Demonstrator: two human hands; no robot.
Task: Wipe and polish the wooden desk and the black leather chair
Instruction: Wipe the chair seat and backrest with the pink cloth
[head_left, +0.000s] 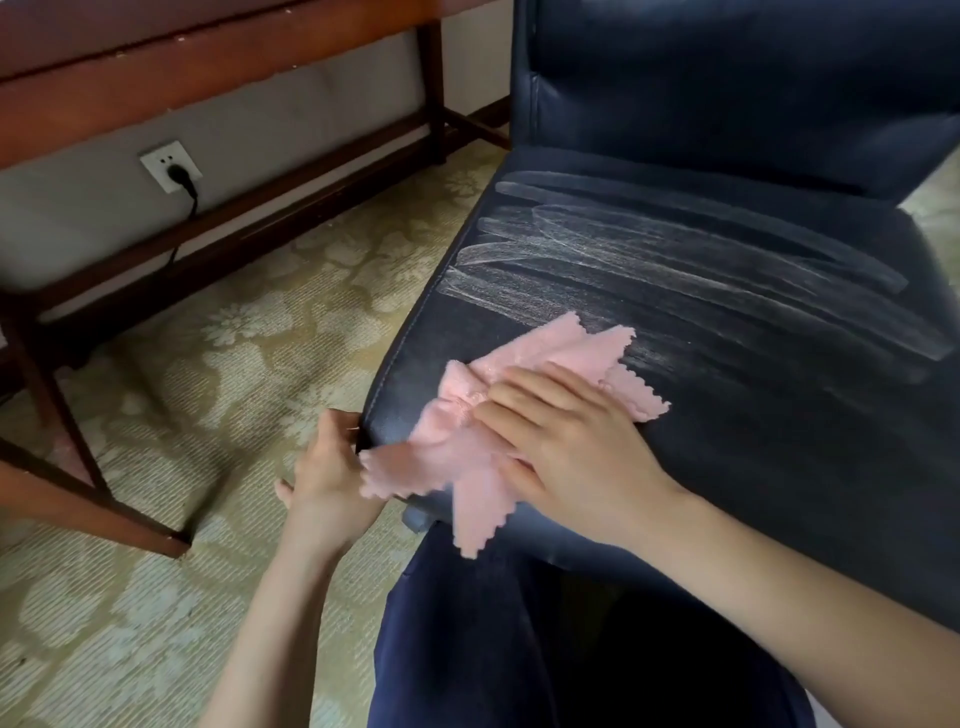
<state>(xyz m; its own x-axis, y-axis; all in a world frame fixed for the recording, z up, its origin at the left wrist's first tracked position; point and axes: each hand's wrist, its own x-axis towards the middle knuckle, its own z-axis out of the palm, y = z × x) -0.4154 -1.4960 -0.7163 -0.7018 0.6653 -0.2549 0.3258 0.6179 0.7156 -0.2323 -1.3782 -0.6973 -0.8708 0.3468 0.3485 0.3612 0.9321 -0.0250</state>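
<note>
Chair (727, 364) fills the right side, its black seat streaked with pale smears; the wooden desk (156, 67) stands left. On the seat's front corner lies a pink cloth (467, 441) — the right hand (566, 447) presses it flat-fingered, the left hand (327, 467) grips the seat's edge.

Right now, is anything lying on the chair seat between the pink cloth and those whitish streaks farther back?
Nothing visible. The right hand presses the pink cloth flat on the seat near its front edge, and only bare black leather lies between it and the whitish streaks.
</note>
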